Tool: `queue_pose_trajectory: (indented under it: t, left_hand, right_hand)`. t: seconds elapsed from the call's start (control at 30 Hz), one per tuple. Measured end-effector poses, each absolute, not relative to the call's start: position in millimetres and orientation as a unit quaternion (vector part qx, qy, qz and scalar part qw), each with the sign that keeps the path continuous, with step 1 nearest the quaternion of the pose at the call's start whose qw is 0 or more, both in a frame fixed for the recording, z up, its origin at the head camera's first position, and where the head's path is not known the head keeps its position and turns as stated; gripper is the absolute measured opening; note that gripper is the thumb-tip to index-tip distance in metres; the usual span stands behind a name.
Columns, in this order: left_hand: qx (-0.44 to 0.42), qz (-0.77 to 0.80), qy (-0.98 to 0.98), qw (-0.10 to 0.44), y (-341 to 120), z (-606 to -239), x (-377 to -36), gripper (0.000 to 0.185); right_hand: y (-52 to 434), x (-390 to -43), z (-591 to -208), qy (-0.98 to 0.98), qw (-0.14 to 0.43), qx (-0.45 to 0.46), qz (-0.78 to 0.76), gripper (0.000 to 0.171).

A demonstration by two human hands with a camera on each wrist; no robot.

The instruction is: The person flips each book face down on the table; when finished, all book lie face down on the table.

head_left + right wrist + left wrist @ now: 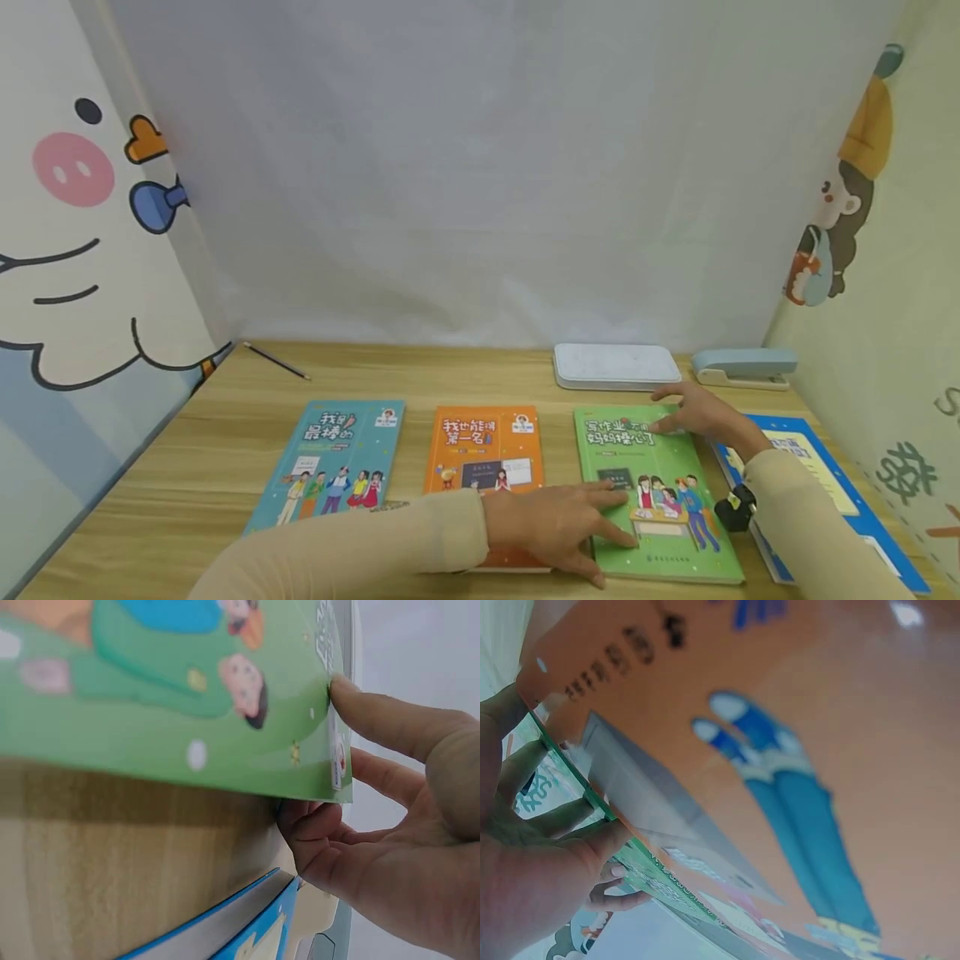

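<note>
A green book (675, 458) with cartoon children on its cover lies on the wooden table, right of centre. My left hand (555, 525) reaches over the lower part of an orange book (480, 442), its spread fingers touching the green book's left side. At the green book's top right corner is my right hand (701, 408). In the right wrist view its thumb (360, 705) presses on the cover while the other fingers (315, 832) curl round the corner's edge. The orange cover (705, 772) fills most of the left wrist view.
A teal book (337, 475) lies at the left, a blue book (795, 429) at the right, partly behind my right forearm. Along the back stand a white flat case (617, 367) and a blue stapler (742, 367). A pencil (277, 362) lies back left. Curtains border the table.
</note>
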State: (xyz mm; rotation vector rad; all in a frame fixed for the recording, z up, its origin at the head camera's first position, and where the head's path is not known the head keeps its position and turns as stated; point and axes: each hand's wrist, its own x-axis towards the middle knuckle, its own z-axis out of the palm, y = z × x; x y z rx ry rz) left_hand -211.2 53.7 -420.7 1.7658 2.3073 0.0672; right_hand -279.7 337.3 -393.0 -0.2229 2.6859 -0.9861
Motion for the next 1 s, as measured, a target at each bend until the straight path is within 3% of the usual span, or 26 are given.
queue_pose_trajectory:
  t: [1.0]
  left_hand:
    - [0.608, 0.023, 0.787, 0.098, 52, -423, -209, 0.058]
  right_hand:
    - [363, -273, -394, 0.839, 0.191, -0.065, -0.505, 0.058]
